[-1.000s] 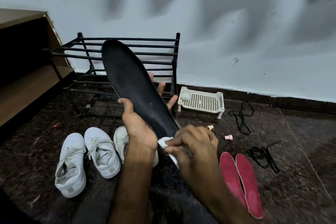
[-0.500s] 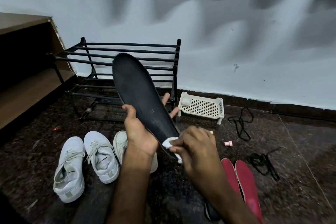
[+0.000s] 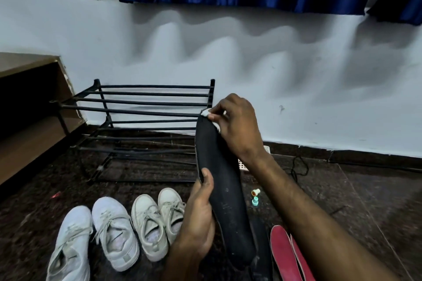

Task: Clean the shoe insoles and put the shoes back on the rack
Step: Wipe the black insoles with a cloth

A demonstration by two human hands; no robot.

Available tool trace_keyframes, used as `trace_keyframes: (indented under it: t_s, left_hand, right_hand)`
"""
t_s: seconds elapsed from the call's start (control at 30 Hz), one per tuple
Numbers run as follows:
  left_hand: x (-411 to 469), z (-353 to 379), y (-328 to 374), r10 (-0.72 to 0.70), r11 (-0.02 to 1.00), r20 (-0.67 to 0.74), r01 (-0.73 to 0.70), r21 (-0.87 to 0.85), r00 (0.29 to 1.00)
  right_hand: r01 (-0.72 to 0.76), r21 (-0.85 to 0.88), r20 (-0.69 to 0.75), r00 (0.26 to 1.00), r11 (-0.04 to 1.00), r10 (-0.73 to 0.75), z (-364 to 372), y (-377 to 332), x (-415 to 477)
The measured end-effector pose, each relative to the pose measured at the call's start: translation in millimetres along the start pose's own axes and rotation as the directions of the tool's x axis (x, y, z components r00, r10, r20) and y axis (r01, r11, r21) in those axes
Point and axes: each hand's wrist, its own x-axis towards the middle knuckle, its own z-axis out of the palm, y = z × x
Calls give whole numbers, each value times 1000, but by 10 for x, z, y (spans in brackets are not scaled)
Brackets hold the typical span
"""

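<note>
Head view: risking a buckle or slip of the black insole, held upright above the floor in front of the rack, by pressing too hard at its unsupported top tip. Gripping its middle with the left hand, thumb curling over the near edge. Pinching a white wipe against that tip with the curled fingers of the right hand, wrist arching over from above.

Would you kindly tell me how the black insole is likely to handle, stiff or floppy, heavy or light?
Probably light: the left hand holds the black insole aloft by one edge. Likely bendy rather than rigid: it looks thin, and its top seems to curl where the right hand pinches the white wipe round it.
</note>
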Motion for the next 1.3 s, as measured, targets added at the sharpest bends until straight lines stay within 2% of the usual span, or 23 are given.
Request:
trace_keyframes:
  t_s: [0.1, 0.17, 0.33, 0.43, 0.5, 0.67, 0.77, 0.87, 0.93, 1.0, 1.1, 1.2, 1.23, 1.3]
  left_hand:
    - [19, -46, 103, 11, 997, -6, -12, -77, 1000]
    - [34, -60, 124, -3, 993, 5, 4, -116, 1000]
    - [55, -103, 111, -44, 991, -41, 39, -131, 998]
    - [74, -138, 194, -69, 955, -22, 60, -291, 997]
    - [127, -202, 283, -28, 938, 1, 26, -345, 1000]
    - [237, -430, 389, 102, 886, -21, -100, -453, 995]
    - [196, -365, 384, 29, 886, -8, -30, -462, 1000]
    - [127, -158, 429, -36, 885, -18, 24, -464, 999]
    - [127, -137, 494, -3, 889, -49, -20, -458, 999]
    - [148, -214, 598, 96, 870, -75, -120, -479, 993]
    - [156, -313, 728, 216, 846, -67, -221, -486, 974]
    - [140, -340, 726, 270, 879, -19, -254, -404, 963]
    - [133, -345, 719, 275, 889, -12, -259, -378, 961]
    - [126, -357, 685, 266, 904, -9, -252, -344, 964]
  right_hand:
    - [163, 27, 97, 982, 986, -165, -22, -138, -400]
    - [201, 26, 177, 963, 979, -202, -33, -166, -711]
    - [17, -70, 148, 989, 997, -6, -62, 68, -435]
    - [91, -43, 251, 965, 995, -78, -65, -74, -671]
    - [115, -3, 317, 942, 993, -109, -92, -267, -1091]
    - [-38, 118, 308, 952, 992, 0, -121, -397, -1882]
    - [-5, 72, 307, 952, 997, -18, -109, -410, -1628]
    - [-5, -23, 227, 974, 1000, 10, -42, -402, -1159]
    - [35, -65, 248, 968, 997, -18, -44, -431, -1099]
    - [54, -51, 303, 952, 997, -36, -114, -400, -1301]
    - [-111, 92, 274, 958, 990, 82, -310, -330, -1646]
    - [-354, 255, 89, 935, 900, 342, -451, -312, -1635]
    - [-402, 323, 43, 911, 857, 411, -487, -339, -1573]
    - [-400, 379, 8, 903, 834, 429, -499, -442, -1411]
